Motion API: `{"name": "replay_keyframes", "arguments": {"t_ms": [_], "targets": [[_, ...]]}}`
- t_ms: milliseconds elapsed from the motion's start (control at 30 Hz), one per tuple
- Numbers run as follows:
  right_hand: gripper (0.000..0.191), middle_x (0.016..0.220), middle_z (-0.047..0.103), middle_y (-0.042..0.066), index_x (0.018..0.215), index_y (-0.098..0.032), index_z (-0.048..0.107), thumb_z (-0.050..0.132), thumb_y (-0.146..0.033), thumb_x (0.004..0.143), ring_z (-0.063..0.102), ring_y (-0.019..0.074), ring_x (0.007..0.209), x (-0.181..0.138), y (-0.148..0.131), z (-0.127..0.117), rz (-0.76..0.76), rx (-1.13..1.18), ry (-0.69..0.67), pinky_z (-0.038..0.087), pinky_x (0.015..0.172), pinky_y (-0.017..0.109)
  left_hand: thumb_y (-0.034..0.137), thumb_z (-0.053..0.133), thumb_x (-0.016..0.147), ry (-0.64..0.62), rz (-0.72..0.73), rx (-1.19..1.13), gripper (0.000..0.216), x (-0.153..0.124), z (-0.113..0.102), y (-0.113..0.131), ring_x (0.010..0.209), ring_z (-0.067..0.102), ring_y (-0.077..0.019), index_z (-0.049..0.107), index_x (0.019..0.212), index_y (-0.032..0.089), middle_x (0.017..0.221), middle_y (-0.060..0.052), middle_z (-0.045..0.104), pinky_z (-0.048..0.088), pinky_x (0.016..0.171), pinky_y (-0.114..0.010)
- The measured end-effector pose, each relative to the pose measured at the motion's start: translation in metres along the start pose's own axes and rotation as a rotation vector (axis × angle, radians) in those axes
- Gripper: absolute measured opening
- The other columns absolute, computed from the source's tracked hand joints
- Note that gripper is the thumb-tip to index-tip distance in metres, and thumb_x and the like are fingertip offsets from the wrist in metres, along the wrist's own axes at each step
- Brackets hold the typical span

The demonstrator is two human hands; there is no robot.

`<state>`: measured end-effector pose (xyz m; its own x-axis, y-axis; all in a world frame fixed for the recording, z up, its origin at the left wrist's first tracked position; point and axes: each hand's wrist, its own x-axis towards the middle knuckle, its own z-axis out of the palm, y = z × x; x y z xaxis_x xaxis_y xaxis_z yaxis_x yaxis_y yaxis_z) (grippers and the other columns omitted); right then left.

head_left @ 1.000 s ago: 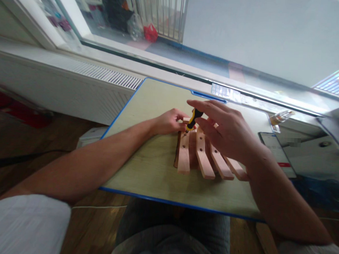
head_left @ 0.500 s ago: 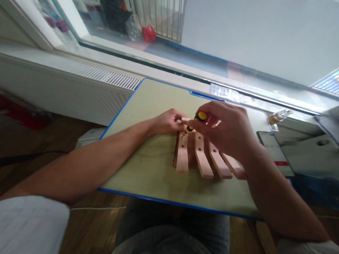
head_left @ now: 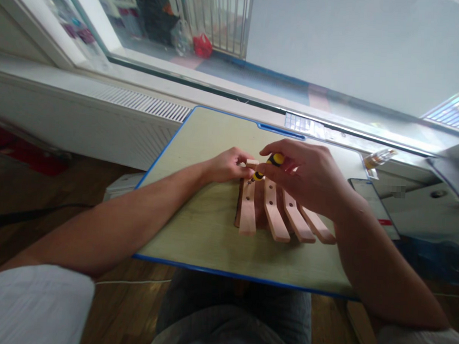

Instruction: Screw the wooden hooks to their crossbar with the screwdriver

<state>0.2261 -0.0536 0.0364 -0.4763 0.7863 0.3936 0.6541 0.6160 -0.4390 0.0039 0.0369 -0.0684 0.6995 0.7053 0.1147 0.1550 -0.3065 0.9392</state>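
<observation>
A yellow-and-black screwdriver [head_left: 277, 159] is gripped in my right hand [head_left: 309, 170], its handle tilted up to the right. The tip points down at the upper screw spot of the leftmost pale wooden hook [head_left: 248, 216]. My left hand [head_left: 231, 164] pinches that hook's far upper end. Beneath the hooks lies a darker wooden board [head_left: 260, 211], flat on the table. Several similar angled hooks sit side by side along it, with dark screw holes showing. My right hand covers the upper parts of the hooks on the right.
The pale tabletop [head_left: 192, 231] has a blue edge and stands against a windowsill. On the right lie a phone [head_left: 372, 203] and a clear container with amber contents [head_left: 380, 158]. A white radiator [head_left: 139, 137] runs along the left.
My right hand and the screwdriver handle have shifted slightly right, with the handle leaning lower. The fingers sit differently around it. My left hand stays on the leftmost hook.
</observation>
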Motion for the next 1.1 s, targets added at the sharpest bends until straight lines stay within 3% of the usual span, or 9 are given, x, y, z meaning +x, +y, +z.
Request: {"name": "replay_keyframes", "arguments": {"t_ms": [133,333,500,700,800,933,1100], "targets": [[0.035,0.099,0.079,0.003,0.132,-0.022,0.075,0.077,-0.032,0.098,0.071,0.015,0.077,-0.003,-0.003,0.0,0.018,0.057,0.036,0.057,0.075,0.033,0.037,0.074,0.077,0.003,0.002,-0.012,0.023,-0.001,0.001,0.002,0.068,0.048,-0.013,0.068,0.073,0.015,0.068,0.002,0.056,0.034,0.063,-0.028],[0.016,0.102,0.079,0.004,0.109,-0.019,0.079,0.075,-0.023,0.094,0.074,0.0146,0.079,-0.002,-0.002,0.004,0.0,0.17,0.091,0.063,0.075,0.032,0.035,0.075,0.079,0.002,0.017,-0.006,0.022,0.0,0.0,-0.003,0.069,0.048,-0.0132,0.07,0.076,0.014,0.071,0.002,0.055,0.035,0.064,-0.027],[0.033,0.118,0.082,0.009,0.126,-0.019,0.082,0.063,-0.018,0.099,0.079,0.0183,0.092,-0.002,-0.001,-0.005,-0.062,0.175,0.004,0.065,0.079,0.034,0.035,0.075,0.078,0.001,0.036,-0.016,0.022,0.001,0.001,-0.005,0.073,0.055,-0.0151,0.075,0.081,0.014,0.077,-0.001,0.063,0.04,0.068,-0.027],[0.02,0.092,0.079,0.006,0.105,-0.018,0.083,0.08,-0.035,0.096,0.071,0.0173,0.074,0.001,0.001,-0.005,-0.022,0.027,0.09,0.057,0.072,0.035,0.034,0.072,0.078,0.012,0.027,0.004,0.02,0.0,0.001,-0.004,0.065,0.044,-0.0118,0.067,0.072,0.016,0.066,0.003,0.05,0.032,0.061,-0.027],[0.025,0.079,0.074,0.002,0.097,-0.018,0.079,0.083,-0.043,0.095,0.066,0.0158,0.07,0.002,0.002,0.001,-0.014,0.001,0.128,0.052,0.068,0.033,0.035,0.072,0.078,0.014,0.023,-0.003,0.02,0.0,0.001,-0.004,0.066,0.048,-0.0125,0.069,0.075,0.015,0.068,0.002,0.055,0.034,0.062,-0.026],[0.027,0.075,0.072,-0.001,0.113,-0.02,0.082,0.076,-0.042,0.099,0.063,0.014,0.066,0.0,0.001,0.005,0.01,0.008,0.126,0.049,0.066,0.032,0.036,0.073,0.077,0.019,0.02,-0.012,0.021,0.0,0.001,-0.003,0.066,0.049,-0.0126,0.07,0.075,0.015,0.068,0.002,0.057,0.035,0.062,-0.026],[0.036,0.085,0.078,0.003,0.133,-0.018,0.078,0.068,-0.03,0.101,0.07,0.0157,0.072,-0.003,0.001,-0.003,0.024,0.06,0.014,0.052,0.069,0.032,0.036,0.075,0.078,0.009,0.018,-0.013,0.021,0.0,0.001,-0.004,0.068,0.051,-0.0132,0.073,0.079,0.014,0.07,0.001,0.06,0.036,0.063,-0.026]]}}
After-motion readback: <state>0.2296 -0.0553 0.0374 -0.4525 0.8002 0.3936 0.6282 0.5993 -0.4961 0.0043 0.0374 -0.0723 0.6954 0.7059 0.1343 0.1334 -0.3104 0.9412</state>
